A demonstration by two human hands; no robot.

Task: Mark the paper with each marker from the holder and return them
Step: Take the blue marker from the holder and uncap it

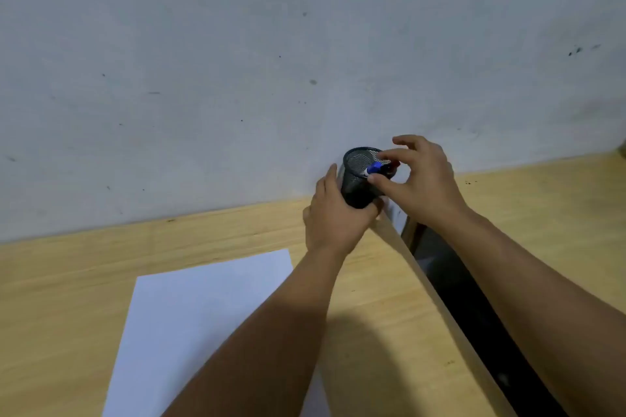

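Note:
A black mesh holder (355, 186) stands tilted toward me at the back of the wooden desk, close to the wall. My left hand (333, 217) is wrapped around its lower wall. My right hand (418, 179) reaches over its rim, with thumb and forefinger pinching a blue-capped marker (374, 167) that sticks out of the holder. A red marker cap (394, 164) shows just behind my fingers. A white sheet of paper (189, 325) lies flat at the near left, partly hidden by my left forearm. I see no marks on it.
The wooden desk (67, 281) meets a grey wall (237, 61) at the back. A dark gap (467, 308) runs diagonally between this desk and a second wooden surface (559, 200) on the right.

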